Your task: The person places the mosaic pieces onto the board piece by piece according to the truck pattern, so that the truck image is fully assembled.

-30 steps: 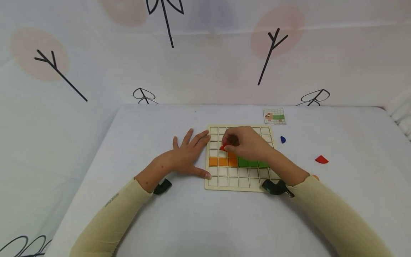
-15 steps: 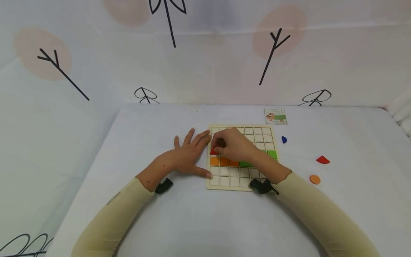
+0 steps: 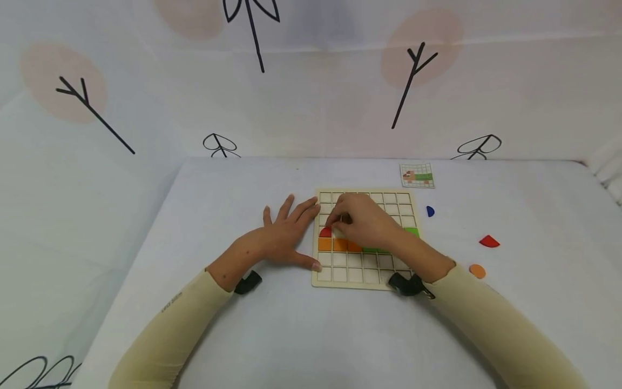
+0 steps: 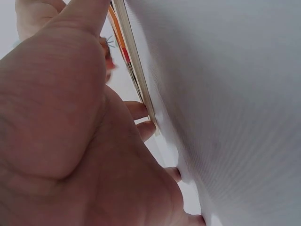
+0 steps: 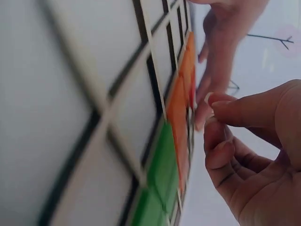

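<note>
A pale grid board [image 3: 331, 274] lies on the white table. My left hand [image 3: 279, 237] is spread flat at its left side, fingertips and thumb on the rim. In the left wrist view, fingers [image 4: 137, 109] touch the board's edge. My right hand [image 3: 364, 219] hovers over the grid with curled fingers, thumb and fingertips close together and nothing visible between them in the right wrist view. Right at those fingertips, a red curved piece [image 3: 325, 233] sits in a left-column cell. Below it runs a row of orange squares [image 3: 324, 245], continuing into green squares [image 5: 162, 157] partly hidden by my right hand.
To the board's right lie a blue half-circle [image 3: 430, 211], a red quarter-circle [image 3: 489, 241] and an orange disc [image 3: 477, 271]. A small picture card [image 3: 417, 176] lies behind the board's back right corner. A printed cloth [image 3: 320, 97] hangs behind the table.
My right hand moved left with the red piece to the left column, then drew back slightly right, leaving the piece in its cell. My left hand stays at the board's side.
</note>
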